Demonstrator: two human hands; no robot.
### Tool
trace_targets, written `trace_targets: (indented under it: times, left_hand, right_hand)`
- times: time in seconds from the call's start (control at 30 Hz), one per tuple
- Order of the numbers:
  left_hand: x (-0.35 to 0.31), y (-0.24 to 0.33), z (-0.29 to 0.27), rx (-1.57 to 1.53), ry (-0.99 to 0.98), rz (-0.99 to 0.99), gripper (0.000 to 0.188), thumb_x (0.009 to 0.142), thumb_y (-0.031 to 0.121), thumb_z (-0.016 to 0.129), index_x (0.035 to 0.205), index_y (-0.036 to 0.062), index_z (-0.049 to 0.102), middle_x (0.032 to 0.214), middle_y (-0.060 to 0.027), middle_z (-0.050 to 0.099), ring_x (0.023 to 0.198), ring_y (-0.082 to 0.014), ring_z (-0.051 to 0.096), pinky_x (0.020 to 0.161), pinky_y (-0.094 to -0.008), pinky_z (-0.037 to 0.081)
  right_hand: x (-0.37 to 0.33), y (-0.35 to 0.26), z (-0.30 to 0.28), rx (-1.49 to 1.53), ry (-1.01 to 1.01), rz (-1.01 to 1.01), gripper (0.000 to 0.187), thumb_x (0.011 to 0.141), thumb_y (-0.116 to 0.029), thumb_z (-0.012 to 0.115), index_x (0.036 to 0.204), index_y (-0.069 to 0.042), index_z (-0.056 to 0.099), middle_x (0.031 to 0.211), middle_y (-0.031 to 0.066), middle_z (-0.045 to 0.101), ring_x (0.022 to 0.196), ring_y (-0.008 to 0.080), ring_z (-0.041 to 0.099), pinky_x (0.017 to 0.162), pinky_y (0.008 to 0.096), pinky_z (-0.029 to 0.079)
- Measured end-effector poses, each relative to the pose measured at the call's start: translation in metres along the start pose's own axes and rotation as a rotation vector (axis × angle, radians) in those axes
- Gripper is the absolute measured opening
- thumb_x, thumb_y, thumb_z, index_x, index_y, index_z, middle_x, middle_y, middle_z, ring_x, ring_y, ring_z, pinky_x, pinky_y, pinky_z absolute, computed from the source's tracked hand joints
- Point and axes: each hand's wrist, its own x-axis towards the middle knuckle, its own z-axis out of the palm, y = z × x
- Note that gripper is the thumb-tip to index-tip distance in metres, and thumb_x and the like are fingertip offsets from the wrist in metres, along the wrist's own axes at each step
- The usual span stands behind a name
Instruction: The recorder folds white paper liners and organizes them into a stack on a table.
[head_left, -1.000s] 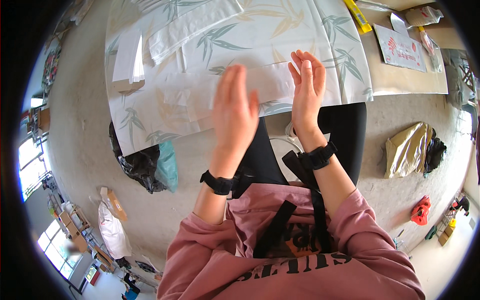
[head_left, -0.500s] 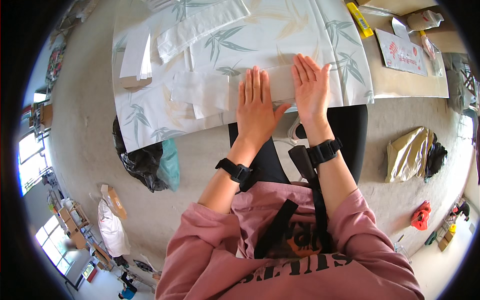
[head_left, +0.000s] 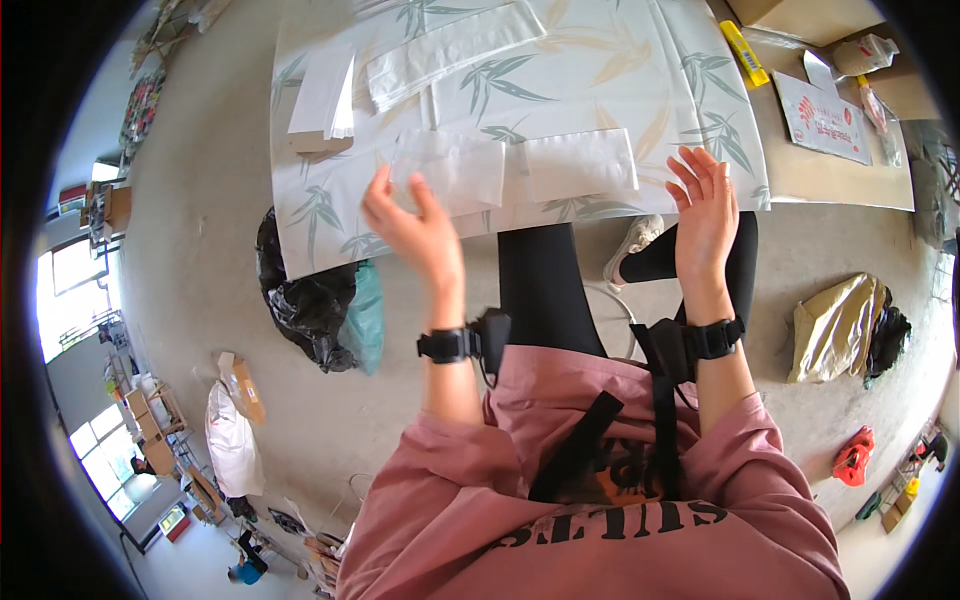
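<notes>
Two translucent white flat bags lie side by side near the table's front edge, a left bag (head_left: 455,172) and a right bag (head_left: 580,164). My left hand (head_left: 415,228) is at the left bag's lower left corner, thumb and fingers apart and nothing seen in them. Whether its fingertips touch that bag, I cannot tell. To the right of the right bag, my right hand (head_left: 706,215) is open and empty, palm turned inward. Farther back lie a stack of white paper strips (head_left: 325,92) and a pile of white plastic bags (head_left: 455,52).
A leaf-patterned cover (head_left: 610,75) spreads over the table. At the right stand a yellow box (head_left: 744,54), a printed card (head_left: 822,118) and cardboard boxes (head_left: 800,18). Black plastic bags (head_left: 308,310) hang or lie below the left front edge; a gold bag (head_left: 835,328) is on the floor.
Both hands have come off the right bag, where they lay flat. My left hand has moved left to the left bag, my right hand rightward. The view has shifted slightly.
</notes>
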Motion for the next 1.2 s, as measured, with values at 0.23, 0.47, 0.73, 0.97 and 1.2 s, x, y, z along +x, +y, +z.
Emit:
trace_targets:
  times: [0.23,0.47,0.73,0.97,1.2]
  left_hand:
    - [0.058,-0.083,-0.015,0.485,-0.246,-0.191,0.047,0.075,0.046,0.072,0.094,0.0042,0.066,0.095,-0.0113,0.063,0.100,-0.0288,0.053,0.090,-0.0402,0.041]
    - [0.076,-0.091,0.002,0.341,-0.448,-0.342,0.035,0.070,0.046,0.074,0.081,0.0125,0.074,0.087,-0.0069,0.071,0.093,-0.0294,0.062,0.088,-0.0393,0.043]
    - [0.072,-0.095,0.009,0.221,-0.392,-0.328,0.032,0.070,0.038,0.076,0.080,0.0083,0.074,0.081,-0.0065,0.072,0.077,-0.0242,0.065,0.082,-0.0356,0.045]
    - [0.053,0.028,-0.023,-0.312,-0.228,-0.366,0.023,0.070,0.017,0.080,0.077,-0.0004,0.068,0.084,-0.0075,0.066,0.085,-0.0161,0.059,0.083,-0.0305,0.043]
    - [-0.002,0.127,-0.029,-0.407,-0.441,0.029,0.017,0.068,0.017,0.081,0.076,0.0083,0.068,0.115,-0.0091,0.057,0.114,-0.0279,0.045,0.096,-0.0422,0.036]
  right_hand:
    - [-0.023,-0.002,0.017,-0.067,-0.126,0.037,0.028,0.099,-0.026,0.048,0.110,-0.001,0.057,0.099,0.0069,0.063,0.081,0.0130,0.060,0.073,0.0257,0.044]
    - [-0.050,0.002,0.040,-0.220,-0.255,0.101,0.020,0.095,-0.015,0.053,0.109,0.000,0.056,0.092,0.0055,0.063,0.074,0.0093,0.057,0.070,0.0217,0.043]
    - [-0.073,0.014,0.060,-0.216,-0.413,0.137,0.015,0.093,-0.005,0.056,0.107,0.000,0.054,0.089,0.0045,0.060,0.079,0.0089,0.057,0.069,0.0235,0.045]
    - [-0.074,0.021,0.086,-0.759,-0.515,-0.384,0.052,0.077,-0.008,0.071,0.122,-0.001,0.046,0.115,0.0168,0.053,0.095,0.0276,0.057,0.082,0.0322,0.048]
    - [-0.067,0.027,0.125,-0.108,-0.273,0.062,0.047,0.085,-0.014,0.064,0.125,0.002,0.045,0.111,0.0129,0.058,0.101,0.0184,0.056,0.087,0.0328,0.046]
